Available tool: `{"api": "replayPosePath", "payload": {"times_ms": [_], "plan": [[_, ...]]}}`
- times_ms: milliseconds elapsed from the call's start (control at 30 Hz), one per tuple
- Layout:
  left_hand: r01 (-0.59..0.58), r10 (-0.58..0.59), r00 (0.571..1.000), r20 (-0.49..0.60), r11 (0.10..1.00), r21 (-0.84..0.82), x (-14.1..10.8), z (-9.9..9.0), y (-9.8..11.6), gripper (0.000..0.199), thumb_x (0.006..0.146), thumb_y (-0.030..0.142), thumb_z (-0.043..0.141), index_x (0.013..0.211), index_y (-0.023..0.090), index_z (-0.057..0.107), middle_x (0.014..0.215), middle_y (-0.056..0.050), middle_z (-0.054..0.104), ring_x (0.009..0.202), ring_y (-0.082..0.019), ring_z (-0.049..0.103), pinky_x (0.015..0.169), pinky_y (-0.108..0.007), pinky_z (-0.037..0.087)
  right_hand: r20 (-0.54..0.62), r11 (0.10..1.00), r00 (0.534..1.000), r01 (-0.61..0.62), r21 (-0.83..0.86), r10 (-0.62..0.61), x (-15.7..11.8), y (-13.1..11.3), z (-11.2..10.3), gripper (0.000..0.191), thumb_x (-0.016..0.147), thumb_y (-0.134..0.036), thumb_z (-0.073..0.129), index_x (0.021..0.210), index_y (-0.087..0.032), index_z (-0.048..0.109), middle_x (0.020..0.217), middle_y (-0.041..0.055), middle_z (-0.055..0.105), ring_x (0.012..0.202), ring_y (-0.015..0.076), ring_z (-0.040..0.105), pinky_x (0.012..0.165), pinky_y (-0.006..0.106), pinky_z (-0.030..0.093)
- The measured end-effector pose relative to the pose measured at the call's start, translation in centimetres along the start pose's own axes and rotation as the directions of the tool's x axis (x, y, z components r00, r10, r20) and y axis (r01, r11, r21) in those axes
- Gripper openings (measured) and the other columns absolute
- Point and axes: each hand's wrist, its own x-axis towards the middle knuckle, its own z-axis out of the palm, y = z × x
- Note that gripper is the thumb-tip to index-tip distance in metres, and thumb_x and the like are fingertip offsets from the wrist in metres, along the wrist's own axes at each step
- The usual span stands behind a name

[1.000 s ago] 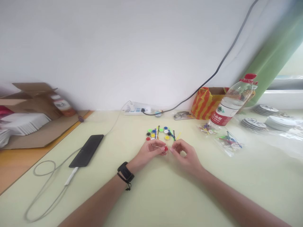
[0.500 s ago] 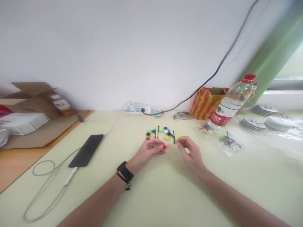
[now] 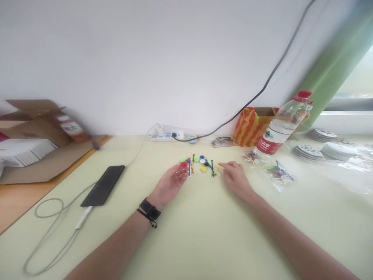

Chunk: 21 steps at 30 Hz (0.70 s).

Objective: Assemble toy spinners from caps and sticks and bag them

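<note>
My left hand [image 3: 171, 181] is turned partly palm up, its fingertips closed on a small round red plastic disc [image 3: 183, 165]. That hand hides part of the discs behind it. Beside it on the table lie thin coloured plastic sticks [image 3: 190, 168] and small round discs, among them a green one [image 3: 196, 160], a white one [image 3: 202, 161] and a yellow one [image 3: 203, 169]. My right hand [image 3: 235, 177] rests low with its index finger stretched out. The fingertip is at a yellow stick [image 3: 217, 168], next to dark sticks [image 3: 212, 167]; nothing appears gripped.
A phone [image 3: 103, 186] on a cable lies left. Behind are a power strip [image 3: 167, 134], eyeglasses [image 3: 223, 140] and a red-yellow striped bag [image 3: 247, 126]. At right stand a water bottle [image 3: 278, 132], bags of small parts [image 3: 278, 173] and stacked discs [image 3: 307, 152]. A cardboard box [image 3: 43, 120] sits far left.
My left hand has moved left and away from me with the red disc, turning palm up. My right hand has let go of the yellow stick, which now lies among the others.
</note>
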Motion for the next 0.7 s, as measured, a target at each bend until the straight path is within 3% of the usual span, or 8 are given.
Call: {"api": "replayPosePath", "payload": {"times_ms": [233,433,700], "plan": [[0.057,-0.057,0.998,0.006,0.991,-0.122,0.09,-0.23,0.27,0.016,0.099,0.018,0.058,0.092,0.008,0.068,0.078,-0.008,0.068,0.065,-0.011,0.066,0.061,-0.019,0.059,0.04,0.994,0.998,0.058,-0.089,-0.055,-0.28,0.01,0.33,0.028,0.094,-0.026,0.052,0.111,-0.028,0.074,0.11,0.0101,0.063,0.105,0.0292,0.053,0.093,0.047,0.043],[0.043,-0.044,0.999,-0.005,0.989,-0.14,0.01,-0.15,0.43,0.015,0.098,0.016,0.056,0.093,0.009,0.067,0.079,-0.009,0.069,0.067,-0.013,0.067,0.061,-0.02,0.059,0.032,0.993,0.998,0.065,-0.098,-0.062,-0.21,0.16,0.21,0.021,0.093,-0.028,0.054,0.104,-0.027,0.072,0.11,0.0098,0.064,0.106,0.0294,0.053,0.091,0.046,0.044],[0.056,-0.063,0.997,-0.045,0.987,-0.148,-0.09,0.16,0.56,0.015,0.096,0.015,0.055,0.094,0.008,0.068,0.075,-0.009,0.068,0.064,-0.014,0.066,0.059,-0.021,0.058,0.109,0.994,0.991,0.079,-0.072,-0.071,-0.3,-0.55,-0.41,0.021,0.096,-0.027,0.051,0.099,-0.028,0.072,0.113,0.0092,0.064,0.109,0.029,0.053,0.093,0.046,0.043]]}}
